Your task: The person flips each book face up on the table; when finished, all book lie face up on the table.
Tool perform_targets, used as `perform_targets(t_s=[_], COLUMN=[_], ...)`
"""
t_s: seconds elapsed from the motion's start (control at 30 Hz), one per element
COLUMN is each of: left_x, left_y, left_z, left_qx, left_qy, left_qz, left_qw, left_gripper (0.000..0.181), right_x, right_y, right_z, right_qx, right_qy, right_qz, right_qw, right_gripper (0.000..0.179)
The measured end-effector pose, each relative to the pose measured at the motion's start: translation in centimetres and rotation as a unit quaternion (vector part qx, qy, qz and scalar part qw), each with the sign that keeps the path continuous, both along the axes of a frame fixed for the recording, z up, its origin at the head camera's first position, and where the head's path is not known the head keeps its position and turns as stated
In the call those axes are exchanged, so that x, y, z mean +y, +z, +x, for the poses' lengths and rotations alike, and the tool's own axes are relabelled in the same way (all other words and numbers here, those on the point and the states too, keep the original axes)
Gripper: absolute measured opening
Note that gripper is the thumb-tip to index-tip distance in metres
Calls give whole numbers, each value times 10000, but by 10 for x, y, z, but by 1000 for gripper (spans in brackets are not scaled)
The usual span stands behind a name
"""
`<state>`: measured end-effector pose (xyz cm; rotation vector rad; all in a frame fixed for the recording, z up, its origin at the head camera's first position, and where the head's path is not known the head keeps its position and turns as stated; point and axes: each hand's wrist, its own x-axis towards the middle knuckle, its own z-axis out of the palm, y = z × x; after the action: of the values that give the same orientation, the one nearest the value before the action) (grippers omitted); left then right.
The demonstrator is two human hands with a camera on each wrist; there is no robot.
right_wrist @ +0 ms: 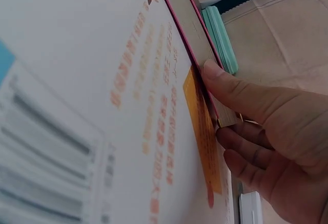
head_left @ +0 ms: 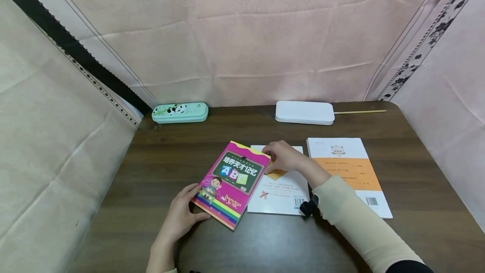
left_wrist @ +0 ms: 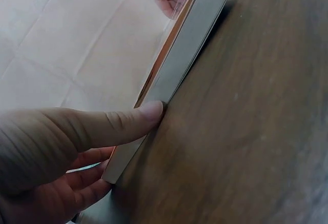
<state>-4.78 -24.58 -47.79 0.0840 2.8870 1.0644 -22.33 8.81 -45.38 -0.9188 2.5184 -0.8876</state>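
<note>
A thick pink book (head_left: 232,193) with a green chalkboard picture and rainbow stripes on its cover lies tilted in the middle of the table. My left hand (head_left: 181,213) holds its lower left corner, the thumb against the page edges (left_wrist: 187,44) in the left wrist view. At the upper right corner my right hand (head_left: 285,158) pinches the same book; the right wrist view shows the thumb (right_wrist: 213,71) on its page block. Partly under it and under my right hand is a white book (head_left: 278,199) with orange text and a barcode.
Right of these lies another white book (head_left: 346,174) with a wide orange band. Along the back edge of the table (head_left: 163,159) sit a mint panda pencil case (head_left: 189,115) and a white case (head_left: 305,113) with a thin stick (head_left: 360,112) beside it. Cloth hangs behind.
</note>
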Motion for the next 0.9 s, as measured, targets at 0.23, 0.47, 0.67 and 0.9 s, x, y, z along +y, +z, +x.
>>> perform_targets(t_s=[0.23, 0.47, 0.67, 0.9], left_x=[-1, -1, -3, -4], left_y=[0, -1, 0, 2], left_z=[2, 4, 6, 6], left_qx=[-116, -247, -348, -376], left_qy=[101, 201, 276, 437], left_qz=[-163, -122, -112, -196], left_qw=[9997, 9994, 9990, 9981], left_gripper=[93, 94, 91, 87], right_x=[-12, -29, -43, -61], right_y=[-6, -11, -14, -17], right_z=[-7, -16, -22, -28], right_qx=[26, 235, 61, 200], right_qy=[-163, -37, -77, 42], right_qz=[-114, 35, 186, 273], right_qw=[9998, 9997, 9998, 9994], right_gripper=[54, 57, 60, 65])
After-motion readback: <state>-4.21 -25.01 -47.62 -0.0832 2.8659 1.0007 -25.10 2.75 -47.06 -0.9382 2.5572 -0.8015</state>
